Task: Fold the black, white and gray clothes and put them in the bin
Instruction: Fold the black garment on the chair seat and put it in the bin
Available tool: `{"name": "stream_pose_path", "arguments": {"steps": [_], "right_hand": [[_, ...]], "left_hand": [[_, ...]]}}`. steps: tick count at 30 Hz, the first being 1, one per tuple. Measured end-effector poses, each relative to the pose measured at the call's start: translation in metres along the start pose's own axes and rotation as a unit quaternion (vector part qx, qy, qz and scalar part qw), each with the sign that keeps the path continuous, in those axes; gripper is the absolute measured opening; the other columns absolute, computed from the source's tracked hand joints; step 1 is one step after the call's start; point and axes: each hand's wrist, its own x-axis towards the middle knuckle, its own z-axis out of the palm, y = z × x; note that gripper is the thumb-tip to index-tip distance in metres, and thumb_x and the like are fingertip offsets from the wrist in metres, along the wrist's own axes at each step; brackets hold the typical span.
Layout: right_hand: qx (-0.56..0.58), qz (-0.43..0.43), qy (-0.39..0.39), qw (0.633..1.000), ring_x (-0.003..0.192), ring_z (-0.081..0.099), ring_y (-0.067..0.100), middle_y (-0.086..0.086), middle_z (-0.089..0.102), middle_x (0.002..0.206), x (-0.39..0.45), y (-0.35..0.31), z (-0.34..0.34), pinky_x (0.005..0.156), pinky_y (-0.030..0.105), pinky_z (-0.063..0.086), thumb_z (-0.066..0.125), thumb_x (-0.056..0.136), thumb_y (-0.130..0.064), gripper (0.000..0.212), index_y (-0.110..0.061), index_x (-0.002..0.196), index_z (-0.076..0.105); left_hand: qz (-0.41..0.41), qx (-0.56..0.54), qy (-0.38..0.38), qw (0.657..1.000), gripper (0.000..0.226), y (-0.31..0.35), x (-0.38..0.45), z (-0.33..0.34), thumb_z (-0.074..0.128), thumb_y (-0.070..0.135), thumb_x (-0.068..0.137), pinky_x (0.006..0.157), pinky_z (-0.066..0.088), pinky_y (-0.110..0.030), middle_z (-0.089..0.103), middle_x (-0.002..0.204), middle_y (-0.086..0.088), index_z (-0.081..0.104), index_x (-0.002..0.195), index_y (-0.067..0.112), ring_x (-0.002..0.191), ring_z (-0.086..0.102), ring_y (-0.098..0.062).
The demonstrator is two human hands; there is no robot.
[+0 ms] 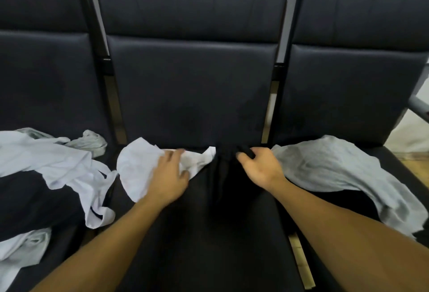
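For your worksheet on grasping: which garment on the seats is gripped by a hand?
The black garment on the middle seat: the right hand curls around its bunched edge. The left hand only rests on the white garment.

- The light is dim and soft, with weak sheen on the dark seats [192, 87].
- The black garment [222, 175] loses nearly all detail in shadow.
- Straight lines bend toward the edges; the whole picture is slightly blurred.

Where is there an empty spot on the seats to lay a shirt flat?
The back of the middle seat, beyond both hands, is bare. The right seat is bare behind the gray garment. The left seat's front is crowded with the white and gray clothes.
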Motion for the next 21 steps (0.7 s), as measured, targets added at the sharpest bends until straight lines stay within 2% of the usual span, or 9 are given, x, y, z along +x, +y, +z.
{"name": "stream_pose_path", "arguments": {"steps": [1, 3, 5, 8, 13, 14, 16, 18, 21], "right_hand": [[0.009, -0.009, -0.008, 1.000, 0.072, 0.068, 0.021, -0.004, 0.068, 0.068, -0.004, -0.007, 0.000, 0.069, 0.034, 0.052, 0.062, 0.093, -0.048, 0.035, -0.022, 0.071, 0.066], [0.025, -0.029, -0.018, 0.999, 0.077, 0.069, 0.020, -0.004, 0.071, 0.073, -0.013, -0.022, -0.002, 0.076, 0.035, 0.055, 0.062, 0.093, -0.052, 0.038, -0.021, 0.072, 0.068], [0.039, -0.057, -0.027, 0.997, 0.078, 0.068, 0.019, -0.003, 0.070, 0.075, -0.025, -0.036, -0.010, 0.078, 0.036, 0.055, 0.059, 0.097, -0.050, 0.036, -0.023, 0.073, 0.066], [0.064, -0.090, -0.031, 0.993, 0.081, 0.067, 0.017, -0.002, 0.070, 0.080, -0.050, -0.049, -0.031, 0.080, 0.038, 0.054, 0.055, 0.099, -0.050, 0.037, -0.022, 0.079, 0.066], [0.087, -0.126, -0.050, 0.987, 0.082, 0.067, 0.017, 0.003, 0.069, 0.083, -0.095, -0.054, -0.064, 0.081, 0.036, 0.052, 0.049, 0.102, -0.051, 0.046, -0.011, 0.085, 0.065], [0.083, -0.132, -0.054, 0.986, 0.084, 0.067, 0.017, 0.003, 0.070, 0.086, -0.102, -0.053, -0.069, 0.083, 0.036, 0.052, 0.048, 0.103, -0.050, 0.046, -0.010, 0.089, 0.066], [0.059, -0.146, -0.045, 0.986, 0.097, 0.066, 0.018, 0.004, 0.071, 0.103, -0.117, -0.051, -0.074, 0.092, 0.039, 0.053, 0.046, 0.104, -0.049, 0.045, -0.009, 0.109, 0.066], [0.029, -0.167, -0.035, 0.985, 0.104, 0.064, 0.019, 0.002, 0.067, 0.112, -0.133, -0.050, -0.076, 0.096, 0.041, 0.051, 0.048, 0.105, -0.042, 0.037, -0.013, 0.124, 0.058], [0.028, -0.201, -0.052, 0.978, 0.098, 0.064, 0.016, -0.001, 0.066, 0.108, -0.158, -0.051, -0.072, 0.094, 0.041, 0.053, 0.051, 0.105, -0.030, 0.018, -0.022, 0.121, 0.052]], "left_hand": [[0.019, -0.083, -0.002, 0.996, 0.035, 0.024, -0.012, -0.002, 0.059, 0.024, 0.092, 0.093, 0.051, -0.041, 0.068, 0.117, 0.000, 0.058, 0.127, 0.021, 0.107, 0.064, -0.021], [0.031, -0.178, -0.020, 0.983, 0.011, 0.067, -0.038, -0.009, 0.060, 0.025, 0.092, 0.080, 0.056, -0.040, 0.071, 0.085, 0.009, 0.061, 0.103, 0.025, 0.081, 0.067, -0.010], [0.032, -0.238, -0.025, 0.970, 0.013, 0.095, -0.061, -0.014, 0.064, 0.036, 0.089, 0.079, 0.058, -0.040, 0.070, 0.084, 0.011, 0.057, 0.097, 0.029, 0.081, 0.067, -0.007], [0.040, -0.239, -0.010, 0.970, 0.028, 0.116, -0.084, -0.031, 0.072, 0.042, 0.089, 0.075, 0.059, -0.038, 0.068, 0.089, 0.010, 0.051, 0.102, 0.029, 0.082, 0.068, -0.006], [0.053, -0.193, 0.050, 0.979, 0.001, 0.131, -0.101, -0.069, 0.060, 0.019, 0.100, 0.077, 0.058, -0.046, 0.069, 0.085, -0.001, 0.060, 0.100, 0.018, 0.080, 0.068, -0.017], [0.052, -0.212, 0.056, 0.974, 0.005, 0.133, -0.104, -0.078, 0.059, 0.016, 0.100, 0.078, 0.057, -0.046, 0.070, 0.085, -0.003, 0.062, 0.097, 0.018, 0.081, 0.068, -0.018], [0.054, -0.238, 0.074, 0.967, 0.012, 0.134, -0.114, -0.096, 0.059, 0.013, 0.099, 0.077, 0.054, -0.043, 0.071, 0.084, -0.006, 0.064, 0.090, 0.020, 0.079, 0.067, -0.019], [0.057, -0.224, 0.079, 0.970, 0.012, 0.133, -0.123, -0.111, 0.059, 0.013, 0.099, 0.071, 0.050, -0.034, 0.070, 0.083, -0.005, 0.066, 0.091, 0.018, 0.076, 0.064, -0.014], [0.075, -0.167, 0.076, 0.980, 0.013, 0.128, -0.137, -0.130, 0.059, 0.020, 0.101, 0.066, 0.045, -0.029, 0.068, 0.081, -0.005, 0.066, 0.093, 0.013, 0.071, 0.060, -0.014]]}}
